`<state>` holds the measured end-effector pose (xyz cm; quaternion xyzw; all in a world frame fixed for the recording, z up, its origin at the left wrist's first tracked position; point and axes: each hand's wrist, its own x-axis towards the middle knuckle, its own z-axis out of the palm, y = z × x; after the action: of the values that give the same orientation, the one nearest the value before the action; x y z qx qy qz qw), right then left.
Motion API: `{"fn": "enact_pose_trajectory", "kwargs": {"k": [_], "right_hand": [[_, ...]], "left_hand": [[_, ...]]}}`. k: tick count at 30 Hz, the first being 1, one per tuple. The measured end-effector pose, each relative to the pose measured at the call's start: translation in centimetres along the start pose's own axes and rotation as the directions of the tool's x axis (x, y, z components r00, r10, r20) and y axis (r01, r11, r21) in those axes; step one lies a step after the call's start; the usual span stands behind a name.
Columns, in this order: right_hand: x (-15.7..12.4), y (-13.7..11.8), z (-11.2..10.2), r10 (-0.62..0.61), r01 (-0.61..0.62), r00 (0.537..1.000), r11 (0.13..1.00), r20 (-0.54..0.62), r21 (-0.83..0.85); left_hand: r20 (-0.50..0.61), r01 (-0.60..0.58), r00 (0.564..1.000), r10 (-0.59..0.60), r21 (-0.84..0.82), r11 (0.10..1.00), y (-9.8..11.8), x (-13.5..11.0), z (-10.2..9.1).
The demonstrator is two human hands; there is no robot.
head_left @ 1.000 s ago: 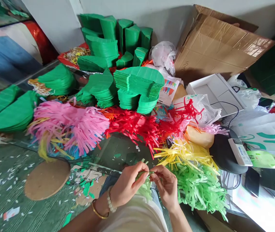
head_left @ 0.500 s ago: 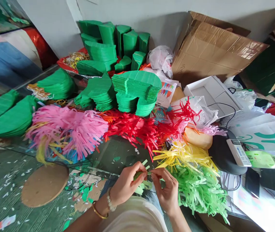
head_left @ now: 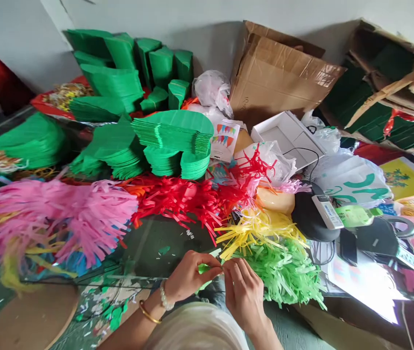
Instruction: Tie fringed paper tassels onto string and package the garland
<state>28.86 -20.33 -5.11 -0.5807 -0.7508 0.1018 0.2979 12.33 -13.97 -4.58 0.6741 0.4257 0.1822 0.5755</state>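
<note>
My left hand (head_left: 189, 276) is closed in a pinch on a light green paper tassel (head_left: 203, 270), whose strips show behind the fingers. Its thumb and forefinger meet the fingertips of my right hand (head_left: 242, 290). That hand is also closed, pinching at the tassel's end, which the fingers mostly hide. Just beyond my right hand lies a heap of light green tassels (head_left: 287, 274). Yellow tassels (head_left: 261, 228) rest against that heap, and red tassels (head_left: 178, 197) spread farther back.
Pink tassels (head_left: 61, 214) lie at the left, with stacked green paper pieces (head_left: 174, 129) behind. A cardboard box (head_left: 280, 73) leans on the wall. To the right are a white box lid (head_left: 283, 133), a black round case (head_left: 311, 214) and a green bottle (head_left: 356, 215).
The view has turned to the right. My right hand's fingers have curled in closer against my left fingertips, and less of the light green tassel shows between the hands.
</note>
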Motion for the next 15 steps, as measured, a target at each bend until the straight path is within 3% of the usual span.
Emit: {"fn": "enact_pose_trajectory", "kwargs": {"k": [9,15], "right_hand": [[-1.4,2.9,-1.4,0.127,-0.129,0.992,0.985,-0.026,-0.114],[-1.6,5.4,-2.3,0.194,-0.195,0.98,0.981,-0.042,-0.018]], "left_hand": [[0.164,-0.038,0.986,0.041,-0.017,0.999,0.1,4.8,2.0],[0.221,0.135,0.972,-0.083,-0.236,0.962,-0.3,7.6,4.0]]}}
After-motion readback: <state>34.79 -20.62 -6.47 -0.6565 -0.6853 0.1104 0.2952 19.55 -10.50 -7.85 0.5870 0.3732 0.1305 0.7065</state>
